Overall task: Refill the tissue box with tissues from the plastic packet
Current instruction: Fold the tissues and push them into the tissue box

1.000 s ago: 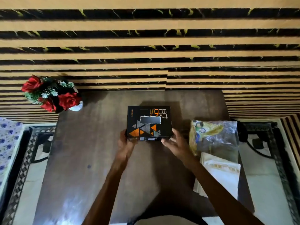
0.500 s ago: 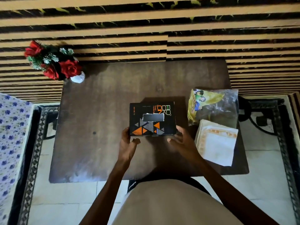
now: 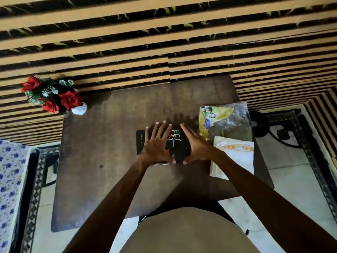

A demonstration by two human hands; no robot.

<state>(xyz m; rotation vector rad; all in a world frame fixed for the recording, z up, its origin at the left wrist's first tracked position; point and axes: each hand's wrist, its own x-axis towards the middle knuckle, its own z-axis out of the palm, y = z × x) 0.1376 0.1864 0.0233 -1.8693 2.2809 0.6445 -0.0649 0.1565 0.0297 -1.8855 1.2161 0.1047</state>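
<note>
The black tissue box [image 3: 179, 143] with orange print lies flat in the middle of the dark wooden table [image 3: 102, 143]. My left hand [image 3: 156, 143] rests palm down on its left half, fingers spread. My right hand [image 3: 197, 145] lies over its right edge, fingers straight and pointing away. Both thumbs meet at the box's near edge. The hands hide most of the box's slot. Right of the box lies the clear plastic packet [image 3: 228, 123] with a yellow print. A stack of white tissues [image 3: 235, 157] sits just in front of the packet.
A white vase of red flowers [image 3: 54, 95] stands at the table's far left corner. A striped yellow-and-black wall runs behind the table. A blue-flowered cloth [image 3: 9, 179] is at the left, and a black metal frame [image 3: 273, 128] on the floor at the right.
Both hands moved from the box's near edge up onto its top and now lie flat over it. The view has tilted down and pulled back from the table.
</note>
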